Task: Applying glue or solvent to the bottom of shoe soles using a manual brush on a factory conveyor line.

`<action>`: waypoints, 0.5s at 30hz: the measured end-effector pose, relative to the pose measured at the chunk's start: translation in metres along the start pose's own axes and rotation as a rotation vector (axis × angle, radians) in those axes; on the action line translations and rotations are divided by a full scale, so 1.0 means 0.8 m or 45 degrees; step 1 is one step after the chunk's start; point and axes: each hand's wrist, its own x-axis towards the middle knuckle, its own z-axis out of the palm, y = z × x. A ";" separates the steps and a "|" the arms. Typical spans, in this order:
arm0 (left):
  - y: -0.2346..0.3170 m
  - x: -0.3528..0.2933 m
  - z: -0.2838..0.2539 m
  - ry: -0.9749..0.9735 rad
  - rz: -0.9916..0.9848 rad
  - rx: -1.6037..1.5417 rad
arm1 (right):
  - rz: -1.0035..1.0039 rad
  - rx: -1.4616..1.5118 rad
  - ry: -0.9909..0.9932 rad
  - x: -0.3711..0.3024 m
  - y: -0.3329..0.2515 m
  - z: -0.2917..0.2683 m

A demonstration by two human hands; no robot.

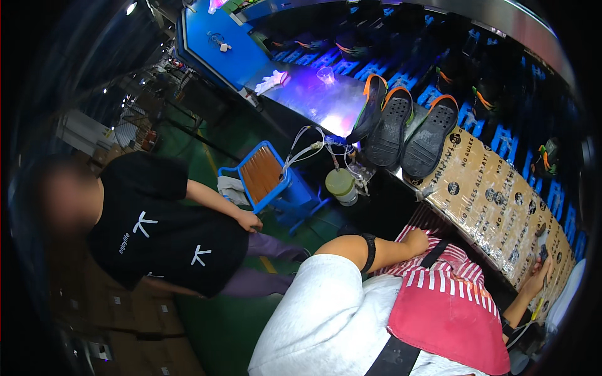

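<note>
My left hand [415, 241] is curled closed in front of my red-and-white striped apron [448, 260]. Whether anything is inside its fingers is hidden. Over at the right, my right hand [538, 274] grips a slim tool [543, 252] with a dark handle and a pale tip; its exact kind is too small to tell. That hand lies over a bench covered in brown printed packing paper [501, 200]. Beyond the paper's left end sit two dark clogs with orange straps, a nearer clog [429, 138] and another clog [390, 128]. Behind them a third clog [371, 103] stands tilted on its side.
A conveyor with blue racks [501, 147] carries more shoes behind the bench. Pale gloves [273, 81] and a clear cup [326, 75] rest on the metal table. Below hangs a greenish container [340, 185] with hoses. A blue cart [269, 175] and a person in black [169, 225] are at left.
</note>
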 end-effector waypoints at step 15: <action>-0.010 0.009 0.004 0.100 0.242 0.291 | -0.040 -0.024 -0.038 0.010 0.010 0.001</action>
